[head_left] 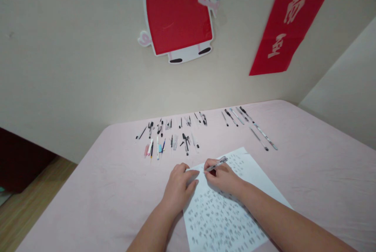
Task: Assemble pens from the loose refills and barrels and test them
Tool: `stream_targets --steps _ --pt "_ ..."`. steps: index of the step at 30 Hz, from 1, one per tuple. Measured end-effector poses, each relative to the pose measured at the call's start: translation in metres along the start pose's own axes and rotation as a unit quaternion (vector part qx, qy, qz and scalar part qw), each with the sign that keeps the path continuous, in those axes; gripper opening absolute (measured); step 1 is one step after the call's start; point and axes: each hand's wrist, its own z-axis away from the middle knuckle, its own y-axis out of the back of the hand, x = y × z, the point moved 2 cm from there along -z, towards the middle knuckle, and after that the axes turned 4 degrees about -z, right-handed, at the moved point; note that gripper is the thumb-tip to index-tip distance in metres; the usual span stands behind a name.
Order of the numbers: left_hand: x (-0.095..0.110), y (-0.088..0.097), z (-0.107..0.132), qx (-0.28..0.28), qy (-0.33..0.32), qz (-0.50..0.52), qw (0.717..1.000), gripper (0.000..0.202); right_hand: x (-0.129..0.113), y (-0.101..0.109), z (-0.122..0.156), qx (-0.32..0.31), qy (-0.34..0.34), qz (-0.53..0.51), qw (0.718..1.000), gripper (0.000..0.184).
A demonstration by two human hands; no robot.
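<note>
A white sheet of paper (223, 213) covered in handwriting lies on the pink tablecloth (96, 189) in front of me. My right hand (223, 175) is closed round a grey pen (216, 164), its tip on the paper's upper left part. My left hand (178, 187) lies flat on the sheet's left edge, fingers stretched toward the right hand.
Several pens and pen parts (170, 132) lie in rows beyond the paper; several whole pens (249, 126) lie at the back right. Behind the table a beige wall carries a red cartoon cutout (178, 17) and a red banner (289, 20). Wooden floor (26, 205) shows at left.
</note>
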Motion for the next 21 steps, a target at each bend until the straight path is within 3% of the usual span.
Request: stream_targets --steps 21 --pt "-0.0015 -0.0020 -0.0005 0.003 0.001 -0.002 1.000 0.025 0.0022 0.0007 0.0006 0.005 0.017 -0.005 1.000 0.012"
